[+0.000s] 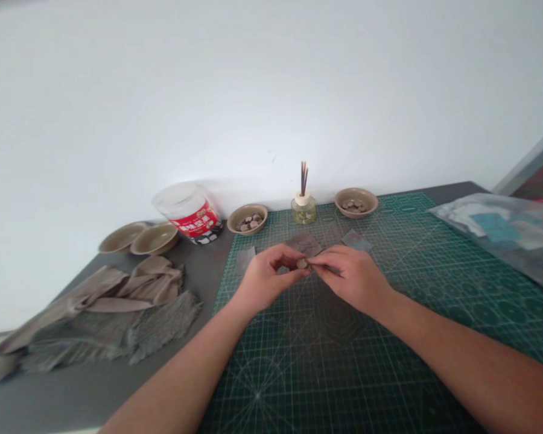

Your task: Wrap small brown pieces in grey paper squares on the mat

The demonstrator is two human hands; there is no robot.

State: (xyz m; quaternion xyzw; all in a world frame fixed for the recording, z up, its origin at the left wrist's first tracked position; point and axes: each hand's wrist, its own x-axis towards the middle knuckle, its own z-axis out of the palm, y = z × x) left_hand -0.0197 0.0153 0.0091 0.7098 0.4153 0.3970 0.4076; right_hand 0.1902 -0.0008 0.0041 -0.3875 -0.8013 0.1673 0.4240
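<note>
You are pinching a small round button (302, 264) between the fingertips of your left hand (265, 280) and right hand (353, 278), both clenched on it, just above the green cutting mat (389, 337). Fabric squares (304, 244) are lying just beyond your hands.

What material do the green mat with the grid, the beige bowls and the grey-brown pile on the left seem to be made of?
Green gridded mat: probably rubbery plastic, matte, with printed white lines, like a cutting mat. Beige bowls: thin, dull and uniform; they look like pressed paper pulp, though ceramic is possible. Grey-brown pile: woven fabric, soft folds with frayed, fringed edges.
</note>
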